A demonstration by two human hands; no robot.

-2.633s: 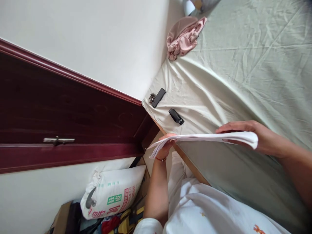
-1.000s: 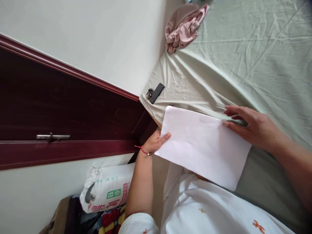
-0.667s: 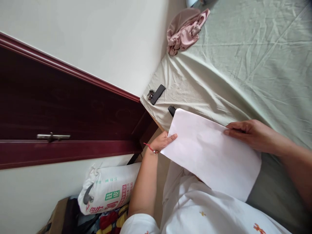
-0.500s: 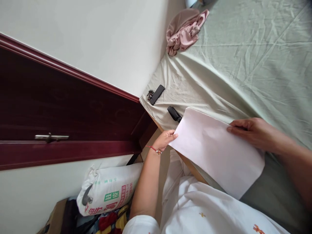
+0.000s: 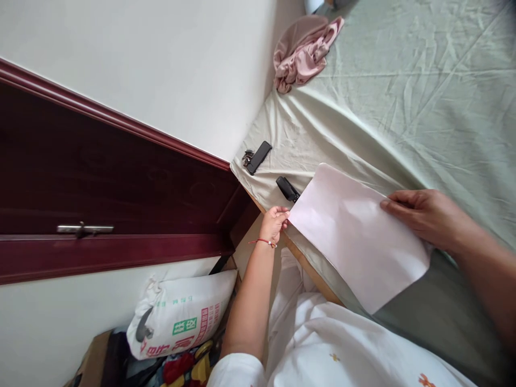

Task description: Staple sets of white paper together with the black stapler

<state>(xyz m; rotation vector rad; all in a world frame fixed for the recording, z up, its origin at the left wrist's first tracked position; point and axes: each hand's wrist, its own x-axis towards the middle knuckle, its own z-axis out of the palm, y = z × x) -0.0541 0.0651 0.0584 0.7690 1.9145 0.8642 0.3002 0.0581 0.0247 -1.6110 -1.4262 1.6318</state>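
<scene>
A stack of white paper (image 5: pixel 355 236) is held flat just above the near edge of a bed with a pale green sheet (image 5: pixel 403 107). My left hand (image 5: pixel 276 220) pinches the stack's left corner. My right hand (image 5: pixel 427 217) grips its right edge, thumb on top. A black stapler (image 5: pixel 287 189) lies on the sheet right beside the stack's left corner, partly hidden by the paper.
A black key fob with keys (image 5: pixel 258 157) lies at the bed's corner near the wall. A crumpled pink cloth (image 5: pixel 304 54) sits farther up the bed. A dark red door with a metal handle (image 5: pixel 84 229) is on the left; a printed sack (image 5: pixel 181 317) lies below.
The paper went from edge-on to flat, then shifted right and toward the bed, uncovering the stapler. Both hands kept their hold, the left hand moving up to the bed's edge.
</scene>
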